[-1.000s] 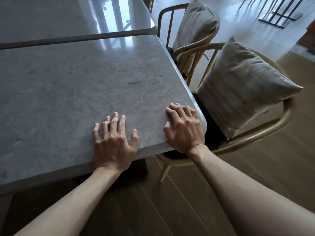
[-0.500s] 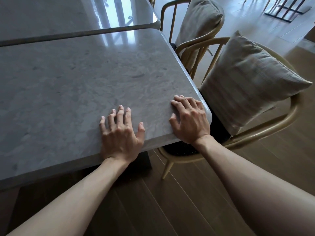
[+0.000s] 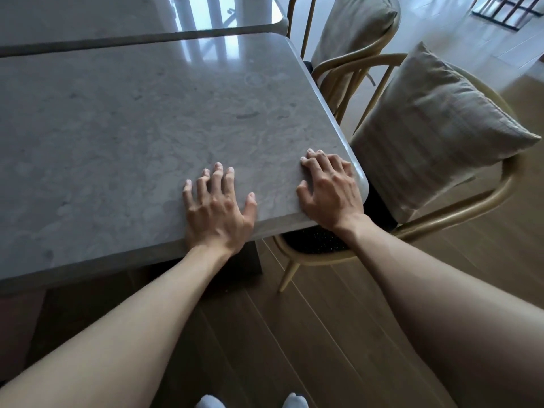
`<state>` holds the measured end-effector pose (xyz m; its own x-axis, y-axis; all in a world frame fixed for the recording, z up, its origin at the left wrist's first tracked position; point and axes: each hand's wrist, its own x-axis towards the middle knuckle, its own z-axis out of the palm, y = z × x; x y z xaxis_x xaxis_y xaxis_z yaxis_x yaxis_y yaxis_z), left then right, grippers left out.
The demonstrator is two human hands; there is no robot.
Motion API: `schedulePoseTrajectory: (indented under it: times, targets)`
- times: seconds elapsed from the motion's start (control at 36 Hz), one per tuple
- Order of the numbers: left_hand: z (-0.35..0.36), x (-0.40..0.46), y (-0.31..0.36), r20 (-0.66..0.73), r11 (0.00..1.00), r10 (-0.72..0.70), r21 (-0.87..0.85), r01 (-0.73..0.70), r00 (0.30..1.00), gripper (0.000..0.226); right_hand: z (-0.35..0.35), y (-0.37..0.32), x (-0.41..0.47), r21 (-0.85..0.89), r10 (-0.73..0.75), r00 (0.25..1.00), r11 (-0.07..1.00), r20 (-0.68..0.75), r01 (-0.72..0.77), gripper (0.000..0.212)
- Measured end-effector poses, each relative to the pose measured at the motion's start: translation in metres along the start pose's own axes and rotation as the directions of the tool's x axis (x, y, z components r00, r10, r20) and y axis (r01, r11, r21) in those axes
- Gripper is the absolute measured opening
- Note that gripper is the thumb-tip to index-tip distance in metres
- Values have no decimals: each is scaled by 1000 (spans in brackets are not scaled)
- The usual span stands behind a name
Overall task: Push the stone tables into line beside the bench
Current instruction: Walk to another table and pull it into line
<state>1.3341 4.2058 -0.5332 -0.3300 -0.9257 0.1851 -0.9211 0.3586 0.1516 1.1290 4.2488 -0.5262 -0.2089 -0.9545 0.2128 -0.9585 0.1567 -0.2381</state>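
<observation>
A grey stone table (image 3: 132,128) fills the left and middle of the view. My left hand (image 3: 216,210) lies on its near edge with fingers spread, palm at the rim. My right hand (image 3: 331,189) presses on the table's near right corner, fingers bent at the knuckles with the tips on the stone. A second stone table (image 3: 88,16) stands just beyond, a narrow gap between the two tops. No bench is in view.
Two wooden chairs stand along the table's right side, the near chair (image 3: 471,207) with a striped cushion (image 3: 435,128), the far chair (image 3: 353,63) with another cushion (image 3: 356,28). Wooden floor (image 3: 294,334) lies below, my socked feet at the bottom edge.
Both hands have stayed on the near table's edge. The view has shifted forward, and the table sits lower and nearer in the frame; the gap to the far table looks narrower.
</observation>
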Motion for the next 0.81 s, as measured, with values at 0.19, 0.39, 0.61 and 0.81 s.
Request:
schedulePoseTrajectory:
  times: [0.19, 0.39, 0.61, 0.81]
  targets:
    - [-56, 25, -11, 404, 913, -35, -358, 194, 914, 50, -64, -35, 29, 53, 125, 903, 986, 412, -161, 46]
    - [-180, 14, 1, 356, 741, 16, -631, 228, 934, 37, -142, -93, 11, 333, 68, 920, 920, 387, -208, 40]
    - [-313, -10, 14, 233, 404, -42, -885, 230, 971, 45, -254, -150, 4, 630, 50, 972, 753, 231, -189, 28]
    - [-360, -15, -4, 180, 311, -171, -923, 227, 969, 34, -296, -188, 11, 675, -8, 981, 727, 193, -127, 24]
